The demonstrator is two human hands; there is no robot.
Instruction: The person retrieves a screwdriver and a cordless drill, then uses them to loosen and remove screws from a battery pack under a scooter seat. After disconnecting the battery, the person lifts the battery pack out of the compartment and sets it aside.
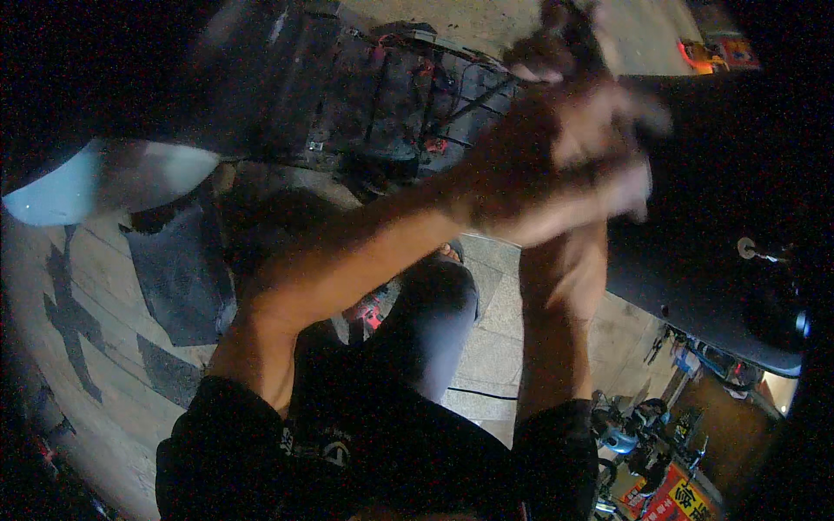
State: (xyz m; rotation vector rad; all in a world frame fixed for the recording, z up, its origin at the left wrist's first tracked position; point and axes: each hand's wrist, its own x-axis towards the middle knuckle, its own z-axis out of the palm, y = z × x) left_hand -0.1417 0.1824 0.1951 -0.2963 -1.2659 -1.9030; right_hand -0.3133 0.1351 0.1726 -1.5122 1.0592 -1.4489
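My left forearm reaches up and across from the lower left. My left hand [578, 207] lies over my right wrist, its fingers blurred by motion. Farther up, my right hand [599, 122] is also smeared, so its grip is hard to read. Just beyond it, a dark, irregular part [560, 48] shows against the pale floor; whether a hand holds it is unclear. Behind and left of the hands lies a dark open frame [382, 104] with wires and small red pieces. A large smooth black panel [704, 191] stands right beside the hands.
A pale blue curved panel [104, 182] juts in at the left, above a black mat [182, 273] on the tiled floor. Assorted tools and parts [630, 434] crowd the lower right, near a red and yellow printed sheet [669, 495]. A thin black cable [482, 394] crosses the floor.
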